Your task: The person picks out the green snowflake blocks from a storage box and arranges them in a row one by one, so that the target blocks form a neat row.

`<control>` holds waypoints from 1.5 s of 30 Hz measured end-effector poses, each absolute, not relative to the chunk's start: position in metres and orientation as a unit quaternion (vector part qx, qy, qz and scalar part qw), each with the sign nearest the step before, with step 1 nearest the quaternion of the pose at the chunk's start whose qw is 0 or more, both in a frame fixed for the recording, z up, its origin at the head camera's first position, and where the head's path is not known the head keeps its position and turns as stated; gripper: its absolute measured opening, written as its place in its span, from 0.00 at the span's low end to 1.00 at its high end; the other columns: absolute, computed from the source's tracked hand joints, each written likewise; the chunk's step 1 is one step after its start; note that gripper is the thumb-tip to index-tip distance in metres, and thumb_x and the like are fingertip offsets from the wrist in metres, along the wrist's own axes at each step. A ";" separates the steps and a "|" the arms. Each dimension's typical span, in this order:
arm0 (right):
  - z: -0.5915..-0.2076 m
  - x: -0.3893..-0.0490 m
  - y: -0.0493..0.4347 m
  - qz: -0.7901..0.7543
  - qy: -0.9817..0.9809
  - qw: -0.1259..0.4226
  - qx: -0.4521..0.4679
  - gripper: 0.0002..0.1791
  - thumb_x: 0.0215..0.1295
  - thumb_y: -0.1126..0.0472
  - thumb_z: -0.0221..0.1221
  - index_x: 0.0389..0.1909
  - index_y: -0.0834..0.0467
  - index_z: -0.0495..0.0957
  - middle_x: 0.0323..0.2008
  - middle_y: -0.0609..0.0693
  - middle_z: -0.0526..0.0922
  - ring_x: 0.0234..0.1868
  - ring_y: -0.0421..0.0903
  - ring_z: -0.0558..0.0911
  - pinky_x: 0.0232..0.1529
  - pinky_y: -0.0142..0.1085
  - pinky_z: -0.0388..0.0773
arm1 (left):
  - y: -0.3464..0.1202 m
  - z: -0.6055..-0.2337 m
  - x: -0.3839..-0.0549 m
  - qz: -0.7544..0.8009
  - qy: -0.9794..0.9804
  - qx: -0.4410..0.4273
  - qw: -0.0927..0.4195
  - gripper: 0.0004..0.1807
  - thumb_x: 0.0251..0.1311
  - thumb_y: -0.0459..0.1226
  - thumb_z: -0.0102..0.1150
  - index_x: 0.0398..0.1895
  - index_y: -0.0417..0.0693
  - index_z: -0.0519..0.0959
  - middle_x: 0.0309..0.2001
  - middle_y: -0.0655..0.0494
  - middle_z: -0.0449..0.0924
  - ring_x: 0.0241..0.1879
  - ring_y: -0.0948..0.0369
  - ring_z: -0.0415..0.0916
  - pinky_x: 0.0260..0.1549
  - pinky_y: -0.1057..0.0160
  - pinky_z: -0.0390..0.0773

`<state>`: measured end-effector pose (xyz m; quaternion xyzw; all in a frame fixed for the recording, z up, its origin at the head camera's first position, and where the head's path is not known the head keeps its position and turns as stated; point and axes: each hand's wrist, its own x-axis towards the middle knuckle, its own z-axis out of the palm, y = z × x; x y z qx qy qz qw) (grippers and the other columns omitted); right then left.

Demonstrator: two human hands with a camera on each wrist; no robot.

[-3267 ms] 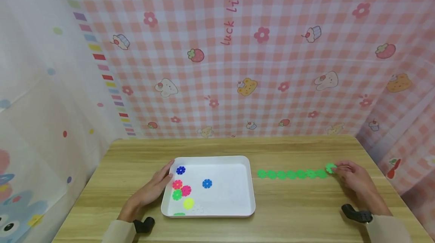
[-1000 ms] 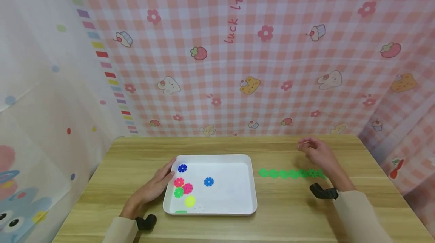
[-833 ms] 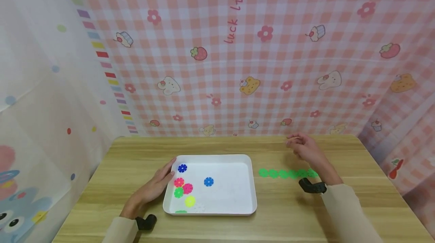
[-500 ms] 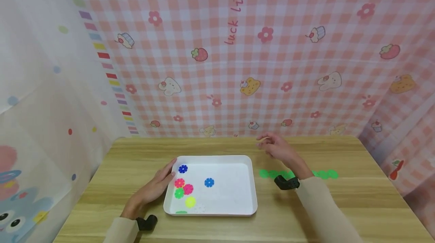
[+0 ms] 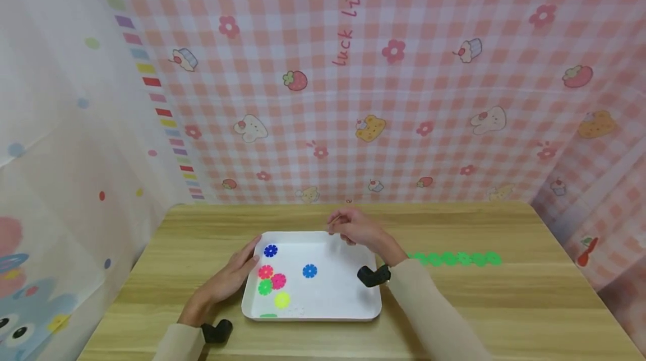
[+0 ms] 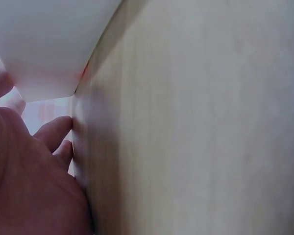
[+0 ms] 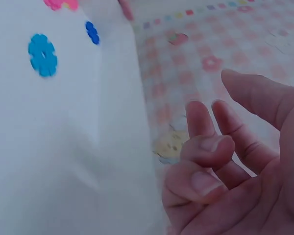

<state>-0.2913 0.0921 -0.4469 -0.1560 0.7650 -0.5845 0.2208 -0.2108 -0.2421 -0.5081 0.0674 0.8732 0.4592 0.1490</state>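
My left hand (image 5: 231,277) rests against the left side of a white tray (image 5: 348,313), its fingers lying along the rim. In the left wrist view the left hand (image 6: 34,171) has its fingers loosely extended beside the tray's wall (image 6: 49,58). My right hand (image 5: 359,228) hovers over the tray's far rim. In the right wrist view the right hand (image 7: 235,152) has loosely bent fingers, with nothing between them. Inside the tray are a blue snowflake disc (image 5: 309,271), a dark blue one (image 5: 270,250), a yellow one (image 5: 282,300), and pink and green ones at left.
A row of green snowflake discs (image 5: 449,259) lies on the wooden table (image 5: 530,305) right of the tray, partly hidden by my right forearm. A checked cloth (image 5: 303,109) hangs behind the table. Each wrist wears a black device.
My right hand has let go of a green disc at the row's right end and swung left to above the tray. My left hand stays at the tray's left side.
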 end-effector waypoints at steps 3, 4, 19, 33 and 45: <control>-0.454 -0.288 0.073 -0.562 0.775 0.230 -0.173 0.08 0.68 0.61 0.61 0.44 0.59 0.79 0.36 0.56 0.83 0.18 0.41 0.67 0.19 0.29 0.62 | -0.242 -0.509 -0.212 0.458 0.873 0.070 0.149 0.33 0.77 0.56 0.34 0.80 0.68 0.41 0.81 0.49 0.35 0.78 0.43 0.31 0.68 0.29 0.33; -0.457 -0.286 0.067 -0.553 0.780 0.233 -0.179 0.07 0.67 0.61 0.62 0.43 0.58 0.80 0.36 0.58 0.84 0.18 0.41 0.67 0.18 0.29 0.63 | -0.242 -0.509 -0.212 0.458 0.873 0.072 0.149 0.33 0.77 0.56 0.34 0.80 0.68 0.41 0.81 0.49 0.35 0.78 0.43 0.31 0.68 0.29 0.33; -0.480 -0.257 -0.013 -0.438 0.812 0.301 -0.242 0.08 0.62 0.61 0.66 0.42 0.52 0.83 0.22 0.48 0.76 0.18 0.42 0.69 0.21 0.31 0.66 | -0.244 -0.507 -0.210 0.447 0.880 0.075 0.140 0.33 0.77 0.54 0.35 0.81 0.66 0.43 0.80 0.48 0.39 0.77 0.44 0.36 0.68 0.28 0.37; -0.487 -0.252 -0.036 -0.366 0.846 0.271 -0.277 0.09 0.59 0.59 0.70 0.40 0.48 0.85 0.26 0.45 0.76 0.28 0.40 0.72 0.31 0.30 0.64 | -0.245 -0.508 -0.211 0.452 0.877 0.078 0.142 0.33 0.77 0.55 0.36 0.80 0.68 0.43 0.80 0.49 0.38 0.76 0.44 0.36 0.67 0.27 0.37; -0.488 -0.252 -0.042 -0.350 0.851 0.267 -0.286 0.11 0.53 0.63 0.73 0.36 0.47 0.86 0.25 0.44 0.74 0.28 0.38 0.70 0.31 0.29 0.64 | -0.245 -0.507 -0.210 0.451 0.877 0.085 0.142 0.33 0.77 0.55 0.34 0.80 0.67 0.43 0.80 0.49 0.38 0.77 0.42 0.32 0.67 0.26 0.36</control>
